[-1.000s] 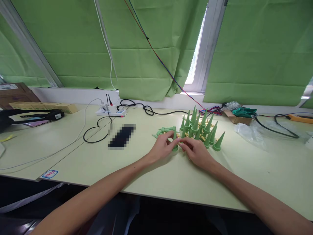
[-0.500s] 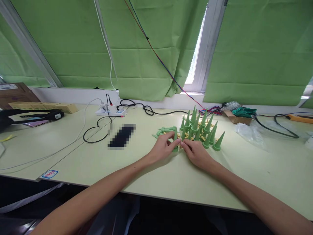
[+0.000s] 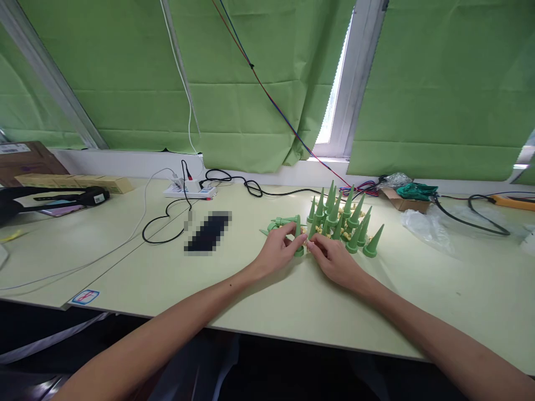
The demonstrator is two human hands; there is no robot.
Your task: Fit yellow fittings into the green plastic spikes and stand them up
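Note:
Several green cones (image 3: 370,248) stand upright on the table, with small yellowish pieces (image 3: 345,236) among their bases. Left of them, a few green cones (image 3: 288,220) lie on their sides. My left hand (image 3: 281,247) is curled around one upright green cone (image 3: 298,228), its thumb and fingers close about it. Just to the right, my right hand (image 3: 333,257) has its thumb and index finger pinched near the same spot, by the front left of the group. What lies between those right fingertips is too small to make out.
A pixelated dark rectangle (image 3: 209,231) lies left of my hands. Behind it are a white power strip (image 3: 190,191) and black cables. On the right are a small cardboard box (image 3: 404,200) and clear plastic wrap (image 3: 427,228). Yellow boxes (image 3: 75,181) stand at the left.
The cone at my left hand has shifted slightly up and left. Both hands have moved a little the same way, and their fingertips remain close together.

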